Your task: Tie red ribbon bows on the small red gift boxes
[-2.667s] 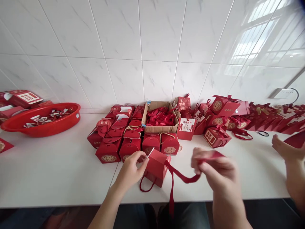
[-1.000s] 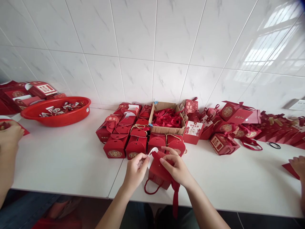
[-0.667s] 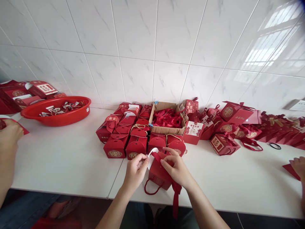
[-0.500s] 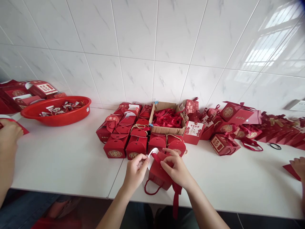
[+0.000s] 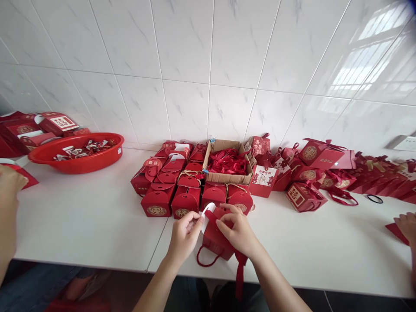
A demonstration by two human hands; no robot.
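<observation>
A red gift box (image 5: 216,242) with a twisted cord handle stands near the table's front edge between my hands. My left hand (image 5: 186,229) pinches the white inner side of its slotted top flap (image 5: 206,219). Fingers of my right hand (image 5: 238,229) close on a red ribbon (image 5: 239,273) at the top of the box; one end hangs down past the table edge. Just behind stand several closed red gift boxes (image 5: 157,200) with gold emblems. A cardboard box (image 5: 227,177) full of loose red ribbons rests among them.
At the left sits a red plastic basin (image 5: 78,164) of wrapped sweets, with more red boxes (image 5: 58,123) behind. Ribboned red boxes (image 5: 307,197) crowd the right, near a black ring (image 5: 375,199). Other people's hands (image 5: 407,227) work at both sides. A tiled wall (image 5: 185,104) bounds the back.
My hands and the gift box stay almost in place; the right fingers shift slightly left along the ribbon. The person's hand at the far left has moved a little.
</observation>
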